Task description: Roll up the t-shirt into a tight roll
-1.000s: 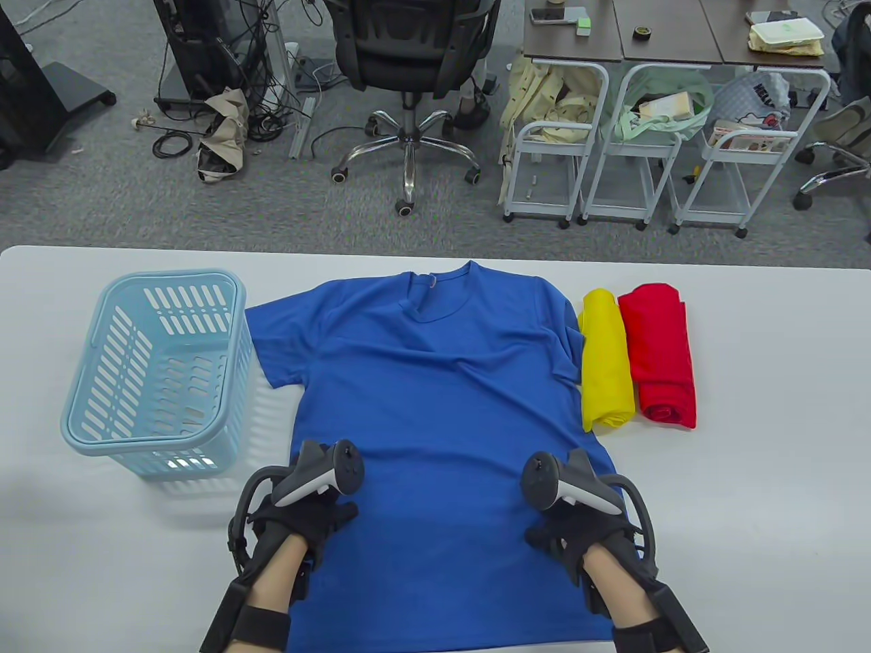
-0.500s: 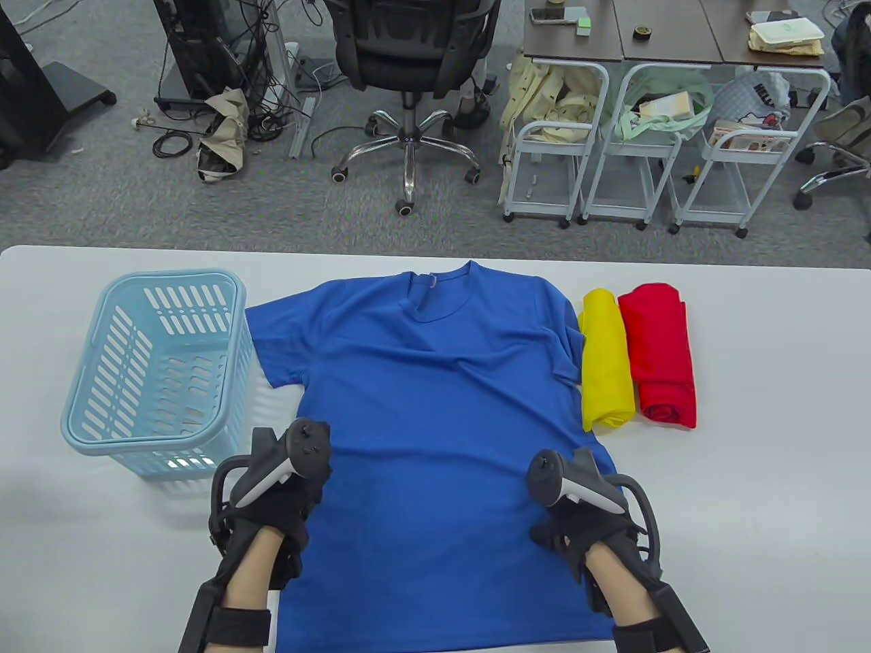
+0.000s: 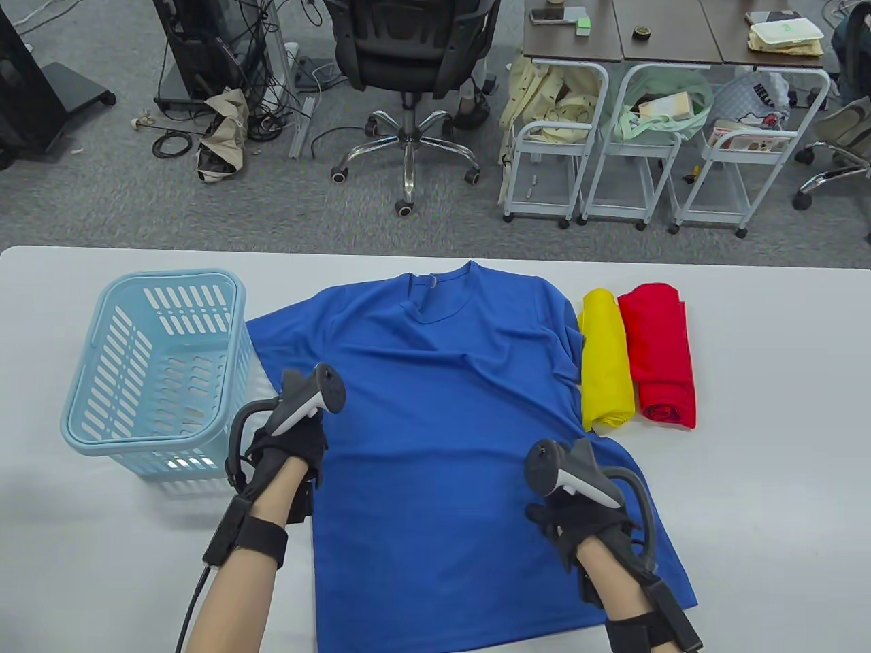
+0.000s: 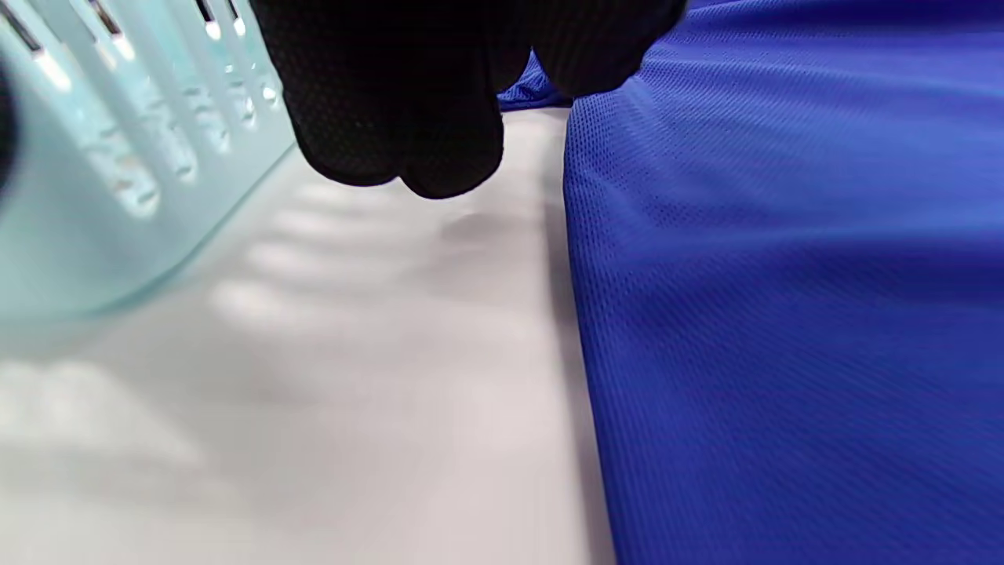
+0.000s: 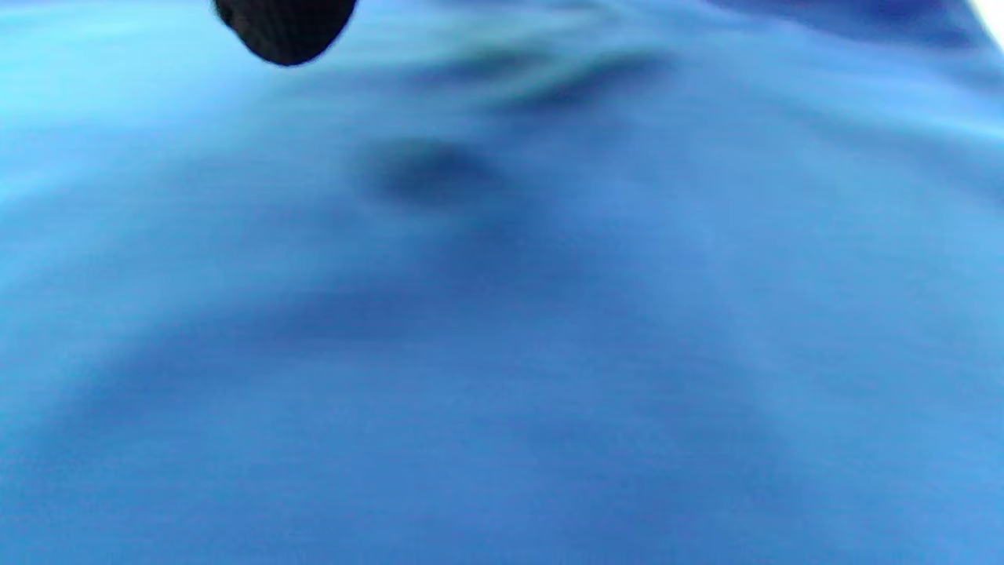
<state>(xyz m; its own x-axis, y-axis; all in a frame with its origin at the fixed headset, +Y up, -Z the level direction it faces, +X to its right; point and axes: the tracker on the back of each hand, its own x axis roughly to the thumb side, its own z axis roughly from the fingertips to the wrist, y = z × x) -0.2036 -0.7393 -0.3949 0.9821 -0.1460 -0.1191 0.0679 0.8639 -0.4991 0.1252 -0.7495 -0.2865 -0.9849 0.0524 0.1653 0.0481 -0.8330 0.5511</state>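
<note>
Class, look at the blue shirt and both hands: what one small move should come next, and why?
Probably fold the left sleeve in. The blue shirt still lies flat and unrolled, sleeves spread. The left hand is at the shirt's left edge below that sleeve, beside the basket, while the right hand rests on the lower right of the cloth. Narrowing the shirt first should give a tighter roll.
</note>
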